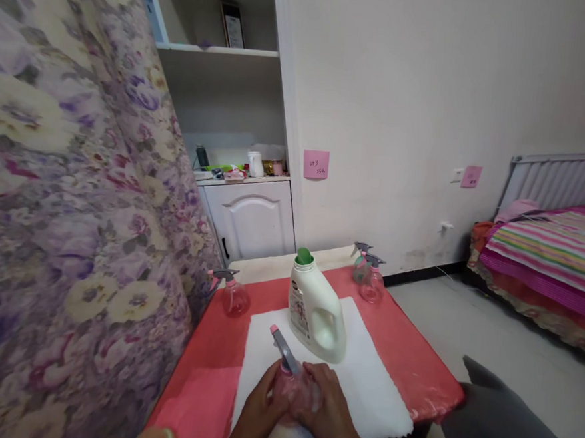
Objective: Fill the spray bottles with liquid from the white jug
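Both of my hands are wrapped round a pink see-through spray bottle (294, 394) with a grey and pink trigger head, at the near side of the table. My left hand (263, 404) grips it from the left, and my right hand (328, 402) from the right. Just beyond stands a large pale green jug (316, 307) with a handle; something green sits in its mouth. The jug rests on a white cloth (363, 357). Another pink spray bottle (235, 299) stands at the table's left side. At the far right are a pink spray bottle (372, 286) and a greenish one (360, 269).
A red cover (412, 367) lies over the table. To the left hangs a flowered curtain (81, 231). Behind is a white cabinet (252, 216) with small items on its shelf. A grey shape (503, 420) is at the lower right, and a bed (555, 251) stands farther off.
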Available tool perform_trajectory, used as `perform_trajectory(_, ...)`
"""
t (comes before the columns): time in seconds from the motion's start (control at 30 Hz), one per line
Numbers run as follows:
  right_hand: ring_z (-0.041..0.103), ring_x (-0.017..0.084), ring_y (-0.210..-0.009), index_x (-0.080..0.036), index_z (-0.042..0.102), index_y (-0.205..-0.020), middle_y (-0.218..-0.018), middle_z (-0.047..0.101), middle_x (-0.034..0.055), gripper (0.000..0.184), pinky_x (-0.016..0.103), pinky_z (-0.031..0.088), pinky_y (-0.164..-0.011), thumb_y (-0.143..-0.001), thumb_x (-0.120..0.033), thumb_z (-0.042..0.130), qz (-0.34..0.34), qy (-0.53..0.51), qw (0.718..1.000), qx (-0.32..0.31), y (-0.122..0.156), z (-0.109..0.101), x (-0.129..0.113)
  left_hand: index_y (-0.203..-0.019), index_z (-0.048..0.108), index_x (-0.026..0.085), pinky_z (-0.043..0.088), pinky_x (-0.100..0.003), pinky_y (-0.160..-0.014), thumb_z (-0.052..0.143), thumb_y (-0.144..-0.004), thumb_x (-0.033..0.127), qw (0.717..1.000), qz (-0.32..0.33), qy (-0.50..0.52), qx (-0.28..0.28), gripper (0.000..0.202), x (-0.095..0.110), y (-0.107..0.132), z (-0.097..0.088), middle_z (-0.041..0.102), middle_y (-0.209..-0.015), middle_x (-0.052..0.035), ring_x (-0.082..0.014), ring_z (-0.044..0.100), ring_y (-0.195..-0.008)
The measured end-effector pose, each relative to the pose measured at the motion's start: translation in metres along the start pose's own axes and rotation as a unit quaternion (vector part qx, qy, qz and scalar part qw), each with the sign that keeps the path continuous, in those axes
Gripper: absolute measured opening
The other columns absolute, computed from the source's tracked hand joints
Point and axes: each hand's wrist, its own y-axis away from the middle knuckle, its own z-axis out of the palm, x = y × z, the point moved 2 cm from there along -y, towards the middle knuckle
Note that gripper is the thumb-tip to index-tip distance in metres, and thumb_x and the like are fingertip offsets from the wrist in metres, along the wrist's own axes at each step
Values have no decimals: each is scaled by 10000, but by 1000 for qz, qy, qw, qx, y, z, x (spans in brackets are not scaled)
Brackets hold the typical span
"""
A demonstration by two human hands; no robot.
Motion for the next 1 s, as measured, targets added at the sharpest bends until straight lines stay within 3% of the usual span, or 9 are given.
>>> perform_trajectory(0.23, 589, 275, -1180, -241, 588, -1248, -1279, 643, 73, 672, 483, 441, -1029, -605, -49, 600, 11, -79, 994, -70, -23, -22, 7, -1247, 584, 144, 570, -371, -785, 678, -682, 504, 994, -51, -93, 17, 677, 16, 6, -13, 660, -1212, -171, -298, 666, -1023)
perform_trajectory(0.37, 614, 262, -1138, -253, 570, -1256, -1249, 644, 77, 566, 439, 514, -940, -708, -111, 584, -7, -65, 997, -31, -13, -21, 15, -1202, 606, 129, 554, -383, -835, 634, -692, 480, 992, -45, -107, 45, 620, 14, 8, -13, 670, -1188, -170, -260, 693, -910)
perform_trajectory(0.5, 575, 285, -1199, -239, 500, -1312, -1308, 598, 117, 481, 468, 500, -980, -836, -278, 550, -28, -30, 999, 23, 7, -3, 21, -1147, 637, 166, 526, -394, -918, 606, -716, 413, 996, -32, -77, 13, 498, 14, 9, -9, 686, -1224, -152, -281, 679, -1033)
perform_trajectory(0.57, 528, 307, -1253, -240, 437, -1363, -1360, 556, 124, 574, 497, 460, -1033, -813, -292, 594, -19, -3, 999, 35, 14, 7, 20, -1099, 658, 173, 523, -399, -920, 605, -708, 408, 996, -24, -82, 21, 459, 18, 9, -9, 714, -1175, -141, -292, 672, -1054)
perform_trajectory(0.7, 450, 355, -1310, -261, 285, -1431, -1426, 475, 120, 972, 524, 400, -1090, -586, -148, 753, 5, 33, 999, 37, 15, 21, 13, -1067, 653, 148, 550, -409, -831, 614, -671, 406, 994, -38, -95, 24, 474, 25, 9, -9, 723, -1121, -156, -306, 699, -951)
perform_trajectory(0.77, 443, 375, -1306, -257, 252, -1430, -1425, 459, 133, 1076, 534, 402, -1084, -502, -99, 774, 9, 41, 998, 47, 12, 25, 9, -1044, 647, 134, 560, -408, -768, 611, -661, 424, 994, -53, -97, 20, 482, 26, 9, -8, 718, -1105, -169, -303, 708, -876)
perform_trajectory(0.83, 489, 372, -1255, -239, 297, -1398, -1359, 508, 144, 994, 538, 423, -1058, -530, -116, 764, 8, 46, 996, 77, 6, 27, 6, -1022, 649, 139, 563, -403, -721, 614, -653, 468, 993, -66, -97, 25, 496, 25, 9, -8, 714, -1101, -172, -300, 708, -839)
perform_trajectory(0.93, 578, 342, -1148, -214, 399, -1323, -1223, 595, 146, 709, 532, 461, -1009, -670, -177, 673, -1, 40, 992, 117, -4, 26, 4, -1010, 654, 172, 563, -380, -700, 628, -639, 542, 992, -82, -84, 39, 524, 21, 8, -10, 721, -1096, -148, -291, 709, -855)
perform_trajectory(1.0, 592, 333, -1138, -212, 422, -1308, -1216, 607, 140, 689, 514, 476, -999, -663, -195, 662, -12, 17, 994, 104, -9, 22, 3, -990, 656, 198, 564, -364, -705, 613, -648, 590, 991, -96, -77, 47, 521, 17, 7, -14, 738, -1064, -117, -273, 717, -842)
